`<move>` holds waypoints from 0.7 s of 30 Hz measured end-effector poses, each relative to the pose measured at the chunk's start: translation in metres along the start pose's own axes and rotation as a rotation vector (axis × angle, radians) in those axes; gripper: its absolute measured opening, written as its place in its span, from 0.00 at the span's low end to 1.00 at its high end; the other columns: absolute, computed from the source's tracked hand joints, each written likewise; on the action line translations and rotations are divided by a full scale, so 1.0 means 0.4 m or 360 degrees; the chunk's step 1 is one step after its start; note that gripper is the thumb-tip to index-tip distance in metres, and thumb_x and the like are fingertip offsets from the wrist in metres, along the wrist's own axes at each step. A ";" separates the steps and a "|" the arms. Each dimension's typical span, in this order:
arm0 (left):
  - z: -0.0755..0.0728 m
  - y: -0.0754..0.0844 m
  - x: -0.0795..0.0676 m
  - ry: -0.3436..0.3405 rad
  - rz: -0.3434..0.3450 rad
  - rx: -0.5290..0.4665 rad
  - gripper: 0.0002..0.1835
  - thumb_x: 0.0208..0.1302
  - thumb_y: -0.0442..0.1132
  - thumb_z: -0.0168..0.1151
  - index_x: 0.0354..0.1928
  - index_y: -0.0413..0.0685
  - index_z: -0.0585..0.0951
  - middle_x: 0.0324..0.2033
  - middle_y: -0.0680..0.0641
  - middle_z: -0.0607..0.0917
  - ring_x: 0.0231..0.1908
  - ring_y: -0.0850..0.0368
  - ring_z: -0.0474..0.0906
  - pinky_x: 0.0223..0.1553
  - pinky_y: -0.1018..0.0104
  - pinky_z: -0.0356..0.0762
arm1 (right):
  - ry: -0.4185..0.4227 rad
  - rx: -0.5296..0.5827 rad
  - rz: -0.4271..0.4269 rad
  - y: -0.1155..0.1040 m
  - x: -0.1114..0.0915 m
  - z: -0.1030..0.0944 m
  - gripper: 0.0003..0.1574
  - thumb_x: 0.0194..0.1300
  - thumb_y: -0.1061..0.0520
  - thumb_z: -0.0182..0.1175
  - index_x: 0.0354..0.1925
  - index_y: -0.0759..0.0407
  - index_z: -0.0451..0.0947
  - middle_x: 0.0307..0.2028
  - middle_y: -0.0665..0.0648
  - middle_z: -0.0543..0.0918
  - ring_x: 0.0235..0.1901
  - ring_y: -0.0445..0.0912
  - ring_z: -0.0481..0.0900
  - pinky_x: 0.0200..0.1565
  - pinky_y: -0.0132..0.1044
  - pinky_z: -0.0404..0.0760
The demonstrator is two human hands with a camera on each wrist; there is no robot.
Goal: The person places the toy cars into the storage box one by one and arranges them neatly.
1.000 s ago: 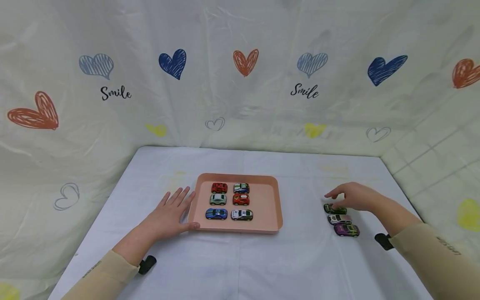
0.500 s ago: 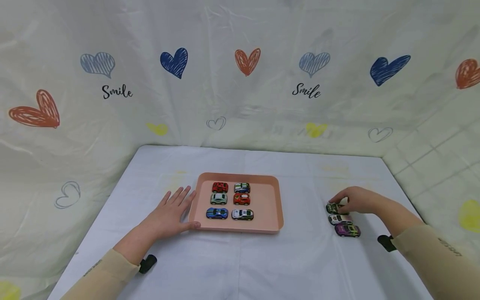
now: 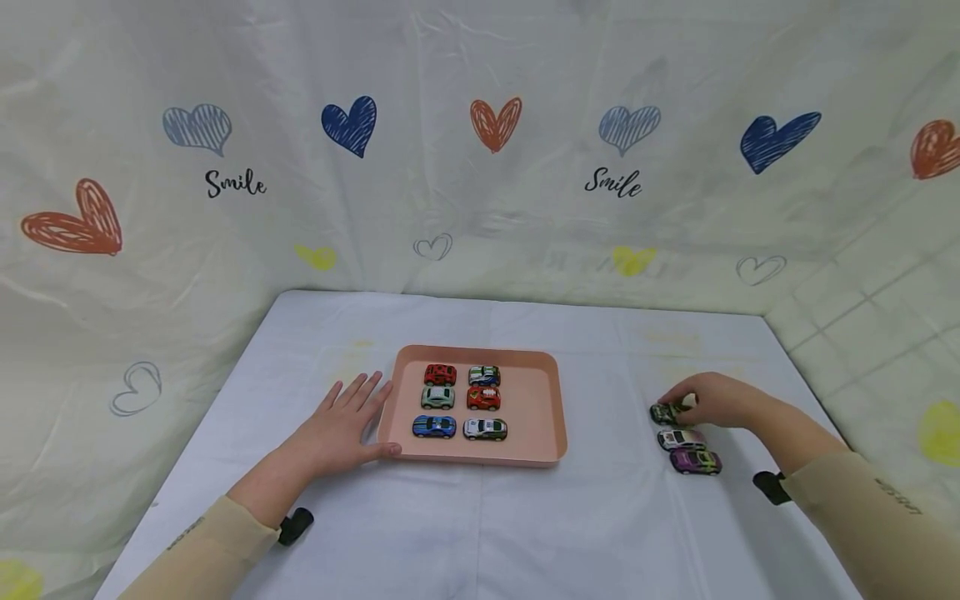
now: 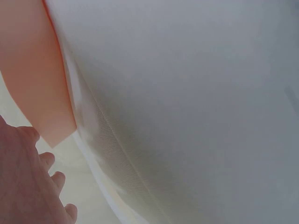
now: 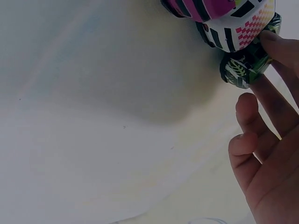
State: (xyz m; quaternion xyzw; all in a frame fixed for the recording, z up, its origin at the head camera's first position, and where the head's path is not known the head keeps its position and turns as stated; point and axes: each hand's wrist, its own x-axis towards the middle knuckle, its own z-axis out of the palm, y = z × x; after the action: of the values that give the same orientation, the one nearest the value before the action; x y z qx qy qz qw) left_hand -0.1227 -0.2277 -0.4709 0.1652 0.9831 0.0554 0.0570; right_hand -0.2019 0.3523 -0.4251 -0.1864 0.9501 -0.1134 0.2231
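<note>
My right hand (image 3: 717, 400) pinches a dark green toy car (image 3: 663, 413) between thumb and fingers at the right of the table. In the right wrist view the green car's leaf-patterned end (image 5: 238, 70) shows between the fingertips, its other parts hidden by the thumb. Just nearer to me sit a white and pink toy car (image 3: 679, 439) and a purple and lime one (image 3: 696, 462), side by side. Fingers spread, my left hand (image 3: 337, 429) rests at the left edge of a pink tray (image 3: 528, 408), its thumb at the front left corner.
Two columns of toy cars stand in the tray's left and middle part, among them a blue car (image 3: 434, 427) and a white and black one (image 3: 485, 429). A white cloth (image 3: 480, 533) covers the table. Behind it hangs a heart-printed curtain (image 3: 420, 192).
My right hand has come down on the green car, and its thumb and fingers have closed on it. The green car has shifted slightly away from the white one. My left hand stays put.
</note>
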 end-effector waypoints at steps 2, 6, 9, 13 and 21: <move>0.000 -0.001 0.000 -0.0001 0.0003 -0.0008 0.59 0.54 0.79 0.53 0.79 0.53 0.50 0.78 0.44 0.49 0.77 0.42 0.41 0.74 0.39 0.36 | 0.0027 -0.0004 -0.0009 -0.002 0.001 -0.001 0.20 0.60 0.57 0.68 0.51 0.57 0.85 0.49 0.61 0.84 0.48 0.57 0.79 0.49 0.56 0.79; -0.001 -0.002 -0.001 0.0001 0.0004 -0.0012 0.59 0.54 0.80 0.53 0.79 0.53 0.50 0.78 0.45 0.49 0.77 0.43 0.41 0.74 0.40 0.36 | 0.0064 -0.0021 -0.0023 -0.013 0.000 -0.011 0.21 0.60 0.55 0.69 0.52 0.57 0.85 0.49 0.62 0.84 0.50 0.59 0.80 0.48 0.58 0.79; 0.001 -0.005 0.000 0.0005 0.0007 -0.0009 0.59 0.54 0.80 0.52 0.79 0.53 0.50 0.78 0.45 0.49 0.77 0.43 0.41 0.74 0.40 0.36 | 0.0069 -0.0016 -0.0016 -0.024 0.000 -0.020 0.21 0.60 0.54 0.70 0.52 0.57 0.85 0.47 0.60 0.85 0.49 0.58 0.80 0.45 0.54 0.81; 0.002 -0.006 0.000 0.0008 0.0011 -0.0006 0.59 0.54 0.79 0.53 0.79 0.53 0.50 0.78 0.45 0.49 0.77 0.43 0.41 0.74 0.40 0.36 | 0.0075 -0.0006 -0.0016 -0.049 0.005 -0.033 0.21 0.61 0.52 0.70 0.52 0.56 0.85 0.45 0.55 0.85 0.48 0.57 0.80 0.45 0.53 0.81; -0.012 0.001 -0.003 -0.0021 0.0018 -0.0020 0.58 0.55 0.77 0.55 0.79 0.51 0.51 0.78 0.44 0.50 0.76 0.41 0.42 0.74 0.40 0.36 | 0.0157 -0.0020 -0.0071 -0.116 0.032 -0.063 0.21 0.62 0.51 0.69 0.54 0.52 0.85 0.51 0.58 0.84 0.50 0.56 0.79 0.47 0.53 0.81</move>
State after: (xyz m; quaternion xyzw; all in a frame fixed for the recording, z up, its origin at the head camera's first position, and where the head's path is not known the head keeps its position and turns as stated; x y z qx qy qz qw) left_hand -0.1219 -0.2280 -0.4660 0.1708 0.9813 0.0608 0.0641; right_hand -0.2100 0.3085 -0.3942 -0.2032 0.9562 -0.1214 0.1722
